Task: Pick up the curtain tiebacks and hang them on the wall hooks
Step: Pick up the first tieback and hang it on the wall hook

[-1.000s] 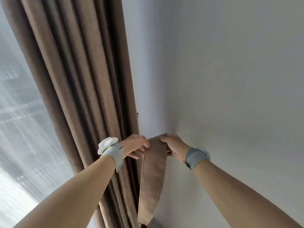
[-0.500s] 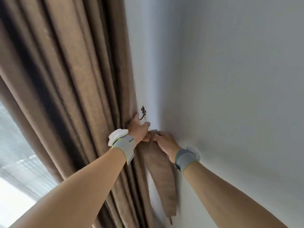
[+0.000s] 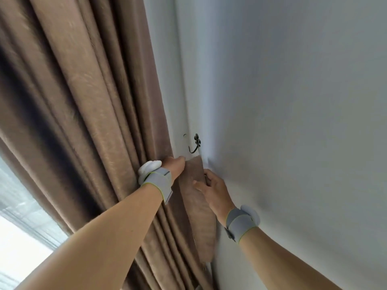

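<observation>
A brown fabric tieback (image 3: pixel 199 206) hangs as a long strip against the white wall, its top end just below a dark metal wall hook (image 3: pixel 195 144). My left hand (image 3: pixel 174 166) grips the tieback's upper left edge, fingers hidden behind the fabric. My right hand (image 3: pixel 213 189) holds the strip's right edge lower down, thumb on the front, fingers behind. The tieback's top is a little under the hook's curled tip and does not touch it. Its loop is not visible.
A heavy brown curtain (image 3: pixel 83 122) hangs in folds at the left, right beside my left wrist. A bright window with sheer fabric (image 3: pixel 18 227) is at the lower left. The white wall (image 3: pixel 293 122) fills the right side.
The view has drawn closer to the hook. My right hand slid down the tieback's right edge. My left hand keeps the top end just under the hook.
</observation>
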A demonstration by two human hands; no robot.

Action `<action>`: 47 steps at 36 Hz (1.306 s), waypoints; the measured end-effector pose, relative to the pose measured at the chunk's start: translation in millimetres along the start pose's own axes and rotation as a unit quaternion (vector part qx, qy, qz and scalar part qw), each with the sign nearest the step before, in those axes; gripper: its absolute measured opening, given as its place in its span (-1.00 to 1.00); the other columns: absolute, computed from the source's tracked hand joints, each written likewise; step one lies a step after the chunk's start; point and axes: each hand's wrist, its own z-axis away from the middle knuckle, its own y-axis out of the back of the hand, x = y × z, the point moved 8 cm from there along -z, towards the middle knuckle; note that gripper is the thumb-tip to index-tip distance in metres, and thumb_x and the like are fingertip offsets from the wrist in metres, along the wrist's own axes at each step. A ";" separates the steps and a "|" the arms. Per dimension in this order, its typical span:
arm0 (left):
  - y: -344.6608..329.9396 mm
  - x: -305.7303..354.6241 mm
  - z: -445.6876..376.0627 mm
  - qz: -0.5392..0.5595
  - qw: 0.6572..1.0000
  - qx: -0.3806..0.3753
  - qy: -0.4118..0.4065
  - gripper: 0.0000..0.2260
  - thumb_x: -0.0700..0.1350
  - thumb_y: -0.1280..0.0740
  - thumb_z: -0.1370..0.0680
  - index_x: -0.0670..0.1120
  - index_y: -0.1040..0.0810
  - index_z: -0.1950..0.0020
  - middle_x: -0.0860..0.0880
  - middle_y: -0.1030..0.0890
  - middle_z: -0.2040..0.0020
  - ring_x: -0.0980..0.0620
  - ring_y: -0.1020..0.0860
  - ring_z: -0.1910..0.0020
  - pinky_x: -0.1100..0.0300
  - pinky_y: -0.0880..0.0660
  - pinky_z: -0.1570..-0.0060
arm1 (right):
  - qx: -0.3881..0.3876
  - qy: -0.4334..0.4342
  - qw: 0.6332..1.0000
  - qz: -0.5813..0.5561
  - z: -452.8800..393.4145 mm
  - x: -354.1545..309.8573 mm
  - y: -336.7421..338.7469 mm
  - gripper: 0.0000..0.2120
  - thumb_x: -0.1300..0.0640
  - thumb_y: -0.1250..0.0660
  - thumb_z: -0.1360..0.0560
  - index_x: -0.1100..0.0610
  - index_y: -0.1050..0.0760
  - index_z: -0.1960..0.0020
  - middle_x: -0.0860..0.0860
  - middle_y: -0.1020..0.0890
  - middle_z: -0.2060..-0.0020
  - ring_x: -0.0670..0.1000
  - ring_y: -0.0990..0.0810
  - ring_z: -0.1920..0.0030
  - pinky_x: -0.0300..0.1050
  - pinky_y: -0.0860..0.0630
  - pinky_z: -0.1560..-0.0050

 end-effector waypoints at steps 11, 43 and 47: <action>-15.5 10.2 -12.8 0.007 0.987 -0.156 0.028 -0.65 -0.06 -0.18 -0.60 -0.14 -0.46 -0.36 -0.07 -0.53 -0.32 -0.10 -0.38 -0.40 0.04 -0.25 -0.36 | -0.014 0.018 0.998 0.062 -1.8 8.2 5.6 -0.89 0.42 -0.31 -0.40 0.34 -0.55 0.09 0.10 -0.53 0.26 0.00 -0.47 0.20 -0.11 -0.39 0.15; 2.0 14.3 -18.6 0.137 0.988 0.025 -0.072 -0.86 -0.14 -0.39 -0.51 -0.11 -0.55 -0.05 -0.02 -0.49 0.24 -0.08 -0.53 0.10 0.16 -0.52 0.07 | 0.050 -0.010 0.985 0.167 -30.1 26.5 -17.2 -0.92 0.17 -0.28 -0.47 0.11 -0.51 0.05 0.24 -0.71 0.23 0.14 -0.58 0.34 0.19 -0.59 0.15; -5.5 12.1 -20.5 0.173 0.982 0.039 -0.057 -0.83 -0.21 -0.37 -0.52 -0.14 -0.54 -0.10 -0.12 -0.55 0.10 -0.11 -0.54 0.10 0.07 -0.57 -0.01 | 0.059 -0.018 0.985 0.164 -36.0 31.1 -13.4 -0.89 0.19 -0.28 -0.45 0.13 -0.53 0.04 0.21 -0.72 0.20 0.29 -0.67 0.16 0.18 -0.61 0.08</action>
